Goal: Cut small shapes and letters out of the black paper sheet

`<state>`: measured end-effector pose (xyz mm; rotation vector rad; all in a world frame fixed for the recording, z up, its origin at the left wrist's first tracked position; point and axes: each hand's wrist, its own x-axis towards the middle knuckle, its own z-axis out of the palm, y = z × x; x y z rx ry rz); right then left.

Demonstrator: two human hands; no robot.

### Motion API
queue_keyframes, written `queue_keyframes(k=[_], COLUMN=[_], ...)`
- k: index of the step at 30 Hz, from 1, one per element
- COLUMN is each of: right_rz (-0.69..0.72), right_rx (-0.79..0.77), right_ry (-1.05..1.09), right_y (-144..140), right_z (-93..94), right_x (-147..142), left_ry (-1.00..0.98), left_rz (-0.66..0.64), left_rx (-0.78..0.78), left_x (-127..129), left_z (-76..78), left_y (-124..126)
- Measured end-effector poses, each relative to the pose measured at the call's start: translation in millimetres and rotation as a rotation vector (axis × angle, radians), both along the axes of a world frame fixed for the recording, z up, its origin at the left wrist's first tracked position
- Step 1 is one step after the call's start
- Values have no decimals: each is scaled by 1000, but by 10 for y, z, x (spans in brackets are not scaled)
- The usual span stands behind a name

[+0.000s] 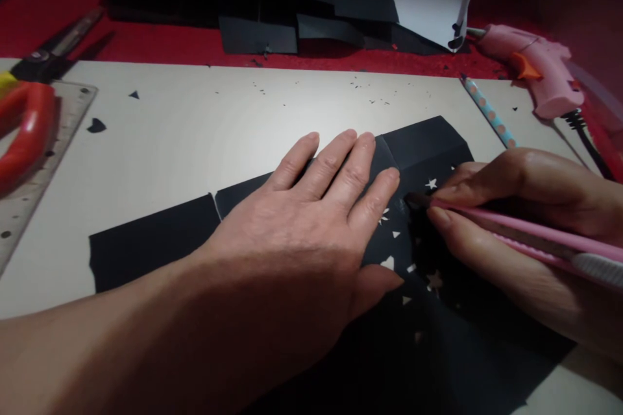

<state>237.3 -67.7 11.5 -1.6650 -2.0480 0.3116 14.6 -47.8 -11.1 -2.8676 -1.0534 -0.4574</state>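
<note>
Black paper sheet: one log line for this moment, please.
left hand flat on black paper sheet | right hand grips pink craft knife, tip at star cutouts | pink glue gun behind

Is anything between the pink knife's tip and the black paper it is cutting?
Nothing visible. The right hand holds the pink knife with its tip on the black paper, while the left hand presses flat beside it.
</note>
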Motion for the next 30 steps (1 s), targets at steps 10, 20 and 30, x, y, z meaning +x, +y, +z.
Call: queue_keyframes(k=[10, 20, 30], right_rz=[6, 14, 54], right_rx=[3, 20, 53], right_ry=[12, 8, -6], right_y=[-36, -50, -36], right_z=[-1, -2, -15], right_x=[27, 21, 72], left_ry=[16, 20, -10], left_rz=[-39, -73, -13], left_rx=[-2, 22, 16], left_x=[2, -34, 1], left_z=[-8, -13, -49], left_y=[12, 32, 8])
